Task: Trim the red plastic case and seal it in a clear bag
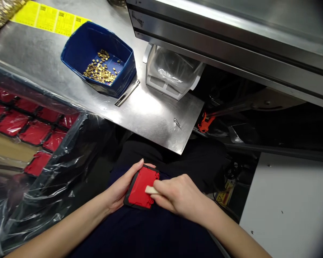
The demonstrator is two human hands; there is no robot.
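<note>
My left hand [121, 188] grips a flat red plastic part [140, 190] with a black underside, held over my lap below the table's edge. My right hand [177, 195] is closed in a pinch on a small pale stick-like tool [150, 190] whose tip rests on the red part's face. Both forearms come in from the bottom of the view.
A steel table [150, 118] carries a blue bin [78, 46] holding several small brass pieces [100, 70], a metal bar [127, 94], a white holder with a clear bag [169, 71] and small metal clips [176, 123]. Red parts under plastic film [24, 125] lie left. A machine frame [231, 43] spans the top right.
</note>
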